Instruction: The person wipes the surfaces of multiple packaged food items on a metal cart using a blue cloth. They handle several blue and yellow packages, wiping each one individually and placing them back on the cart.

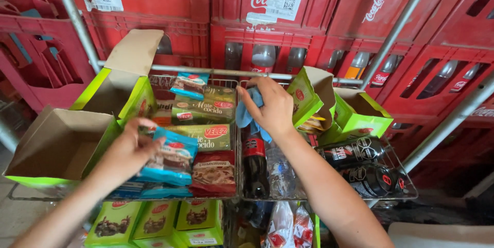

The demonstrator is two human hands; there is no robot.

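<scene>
The person leans over a wire basket point(329, 196) on a cart, both forearms reaching in from below. The left hand point(131, 147) is turned palm inward, fingers curled over the top edge of a blue snack packet point(172, 160), gripping it firmly; the packet sits tilted above the left half of the basket, over a red biscuit packet point(213, 173) and just in front of green tea boxes point(203, 111). The right hand point(270, 109) stretches farther forward, wrist bent down, fingers closed on a crumpled blue cloth point(246, 116) that hangs over the cap of a dark soda bottle point(256, 168) standing in the middle of the basket.

Room is tight. An open cardboard box with green sides point(62, 145) presses against the left wrist, its flaps standing up. On the right, a second green box point(355, 116) crowds the basket's far corner, and two dark bottles point(360, 163) lie on their sides beside the right forearm. A clear bottle point(280, 168) lies just beside the soda bottle. Metal cart bars point(396, 26) slant up behind, with stacked red crates point(288, 16) walling off the back. The only free gap is between the two hands, above the tea boxes.
</scene>
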